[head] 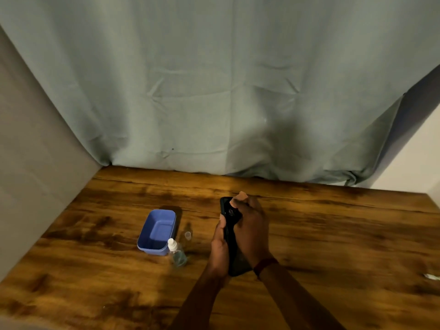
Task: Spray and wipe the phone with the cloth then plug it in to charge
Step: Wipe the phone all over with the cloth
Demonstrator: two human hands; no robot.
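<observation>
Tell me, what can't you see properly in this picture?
Head view: the flat black phone is partly covered by the left hand and right hand.
The small peach cloth shows only a corner; the right hand hides the rest.
A small white thing on the brown wooden table is cut off by the right edge.

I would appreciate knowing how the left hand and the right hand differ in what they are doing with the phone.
The left hand grips the black phone along its left edge and steadies it; the right hand lies over its face, pressing a peach cloth against it. The right hand reaches further up the phone than the left hand. The right hand has a dark red wristband; the left wrist looks bare. Both hands touch the phone.
</observation>
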